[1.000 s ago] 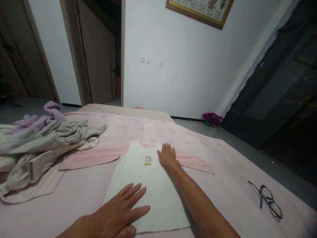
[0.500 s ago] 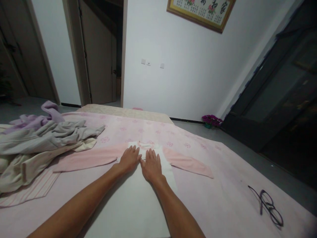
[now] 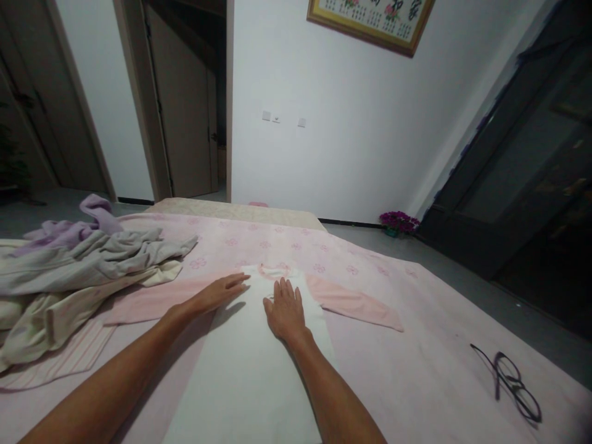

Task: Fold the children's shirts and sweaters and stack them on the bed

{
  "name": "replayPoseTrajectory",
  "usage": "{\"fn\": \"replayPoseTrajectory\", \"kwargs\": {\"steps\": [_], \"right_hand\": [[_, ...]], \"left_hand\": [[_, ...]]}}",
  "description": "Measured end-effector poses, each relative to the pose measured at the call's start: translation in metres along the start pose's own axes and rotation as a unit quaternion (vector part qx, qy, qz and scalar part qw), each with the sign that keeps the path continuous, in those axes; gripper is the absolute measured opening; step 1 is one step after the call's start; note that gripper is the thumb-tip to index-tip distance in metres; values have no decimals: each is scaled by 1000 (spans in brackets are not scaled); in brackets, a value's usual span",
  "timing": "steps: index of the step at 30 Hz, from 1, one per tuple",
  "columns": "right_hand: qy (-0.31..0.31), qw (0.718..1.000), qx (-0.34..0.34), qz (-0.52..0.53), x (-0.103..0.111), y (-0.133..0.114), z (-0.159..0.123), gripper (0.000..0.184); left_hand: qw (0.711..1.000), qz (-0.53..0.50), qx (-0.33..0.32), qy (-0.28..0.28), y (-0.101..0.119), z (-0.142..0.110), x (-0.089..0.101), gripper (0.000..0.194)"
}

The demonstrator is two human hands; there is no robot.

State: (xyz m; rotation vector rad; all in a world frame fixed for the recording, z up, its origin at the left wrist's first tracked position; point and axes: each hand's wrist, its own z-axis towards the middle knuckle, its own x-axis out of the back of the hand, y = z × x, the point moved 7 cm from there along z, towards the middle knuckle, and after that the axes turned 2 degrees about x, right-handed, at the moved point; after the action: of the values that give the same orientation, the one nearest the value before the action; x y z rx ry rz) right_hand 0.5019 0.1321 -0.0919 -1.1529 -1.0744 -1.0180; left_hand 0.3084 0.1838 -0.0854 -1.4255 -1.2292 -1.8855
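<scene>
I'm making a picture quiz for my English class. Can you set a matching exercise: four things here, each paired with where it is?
Things:
1. right hand
2. eyeglasses
3. purple flowers
4. framed picture

Places:
A. on the wall
B. flat on the white shirt
C. on the gray floor
D. on the pink bedspread

Right pairs: 1-B, 2-D, 3-C, 4-A
</scene>
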Motion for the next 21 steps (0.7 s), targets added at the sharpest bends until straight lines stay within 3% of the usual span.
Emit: {"fn": "replayPoseTrajectory", "kwargs": {"steps": [3, 7, 10, 17, 21], "right_hand": [[-2, 1000, -2, 2, -2, 0, 1, 70], [0, 1000, -1, 2, -3, 1, 2, 70], [-2, 1000, 0, 0, -4, 1, 3, 70], [-4, 1000, 0, 1, -3, 1, 2, 70], [0, 1000, 2, 5, -2, 2, 1, 69]], "left_hand": [[999, 4, 13, 44, -30, -27, 8, 67], [996, 71, 33, 41, -51, -53, -3, 67], [988, 135, 55, 40, -64, -65, -3, 65], [961, 202, 172, 75, -117, -96, 14, 63], [955, 201, 204, 74, -127, -103, 14, 65]]}}
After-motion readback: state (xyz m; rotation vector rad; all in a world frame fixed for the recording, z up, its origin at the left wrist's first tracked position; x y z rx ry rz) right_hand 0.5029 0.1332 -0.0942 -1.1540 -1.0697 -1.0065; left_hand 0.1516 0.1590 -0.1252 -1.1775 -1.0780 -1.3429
